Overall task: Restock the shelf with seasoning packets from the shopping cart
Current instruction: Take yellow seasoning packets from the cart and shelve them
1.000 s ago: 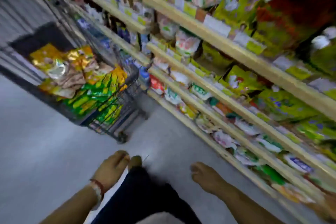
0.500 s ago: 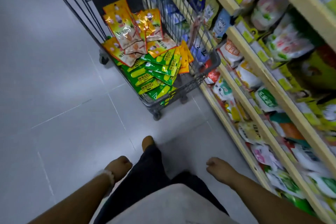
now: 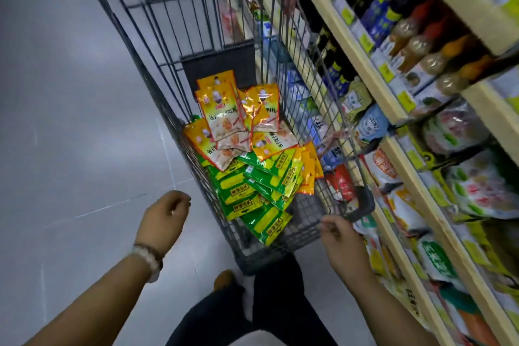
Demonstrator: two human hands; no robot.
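Wire shopping cart (image 3: 157, 98) holding orange and green seasoning packets (image 3: 261, 177), beside the stocked shelf (image 3: 398, 149). Left hand (image 3: 164, 219) and right hand (image 3: 341, 241) loosely curled, holding nothing, near its end

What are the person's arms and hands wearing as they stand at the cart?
Both forearms are bare, with no sleeves in view and no gloves. The left hand has a bracelet of pale round beads at the wrist, with a thin dark band beside it. The right hand shows no watch, band or ring that can be made out.
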